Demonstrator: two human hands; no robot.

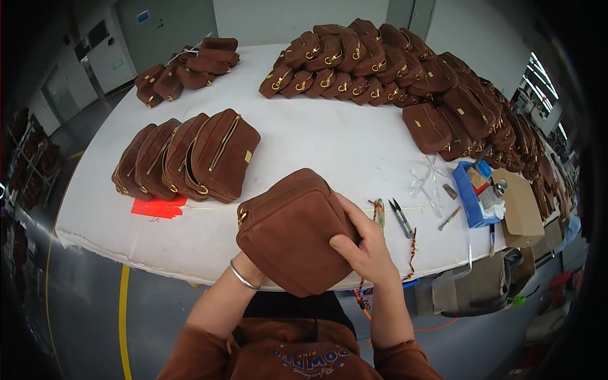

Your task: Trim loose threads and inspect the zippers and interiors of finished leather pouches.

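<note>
A boxy brown leather bag is held up in front of me at the table's near edge, its plain side facing me. A gold ring shows at its left corner. My right hand grips its right side, the thumb pressed on the near face and the fingers behind. My left hand, with a silver bangle at the wrist, goes behind the bag's lower left; its fingers are hidden. To the left, several matching bags with gold zippers stand in a row, next to a flat red piece.
More brown bags are heaped at the back right and back left of the white table. Right of my hand lie thread snips and an orange-black cord. A blue bin and a cardboard box stand farther right.
</note>
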